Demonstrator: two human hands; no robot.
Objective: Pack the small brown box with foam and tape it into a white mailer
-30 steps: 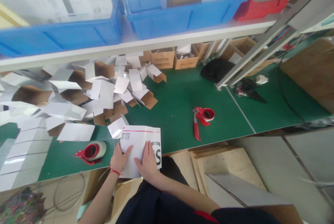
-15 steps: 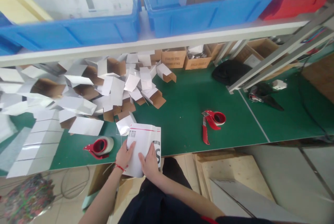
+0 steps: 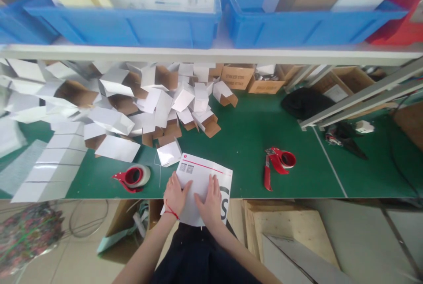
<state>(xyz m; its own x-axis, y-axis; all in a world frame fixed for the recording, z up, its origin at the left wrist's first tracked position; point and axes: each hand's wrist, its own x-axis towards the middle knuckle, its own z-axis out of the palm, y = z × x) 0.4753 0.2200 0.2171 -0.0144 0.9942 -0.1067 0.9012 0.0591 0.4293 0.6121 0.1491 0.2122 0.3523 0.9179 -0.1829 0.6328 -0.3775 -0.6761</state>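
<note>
A white printed sheet with a red line, two square codes and a large dark S lies over the green table's front edge, its lower part hanging toward my lap. My left hand, with a red string at the wrist, rests on the sheet's left side with fingers stretched out and thumb apart. On the right half lies my right hand, open and flat, its fingers pointing away from me. Just beyond the sheet sits a small white carton. To its left is a red tape dispenser with a roll.
Several open white cartons are heaped at the left and back. A second red tape dispenser lies to the right on the green table. Blue bins stand on the shelf above. Brown boxes are underneath.
The sheet, narrower and folded-looking before, is now spread wider. Both hands have gone from gripping it to lying flat on it. The view has shifted left.
</note>
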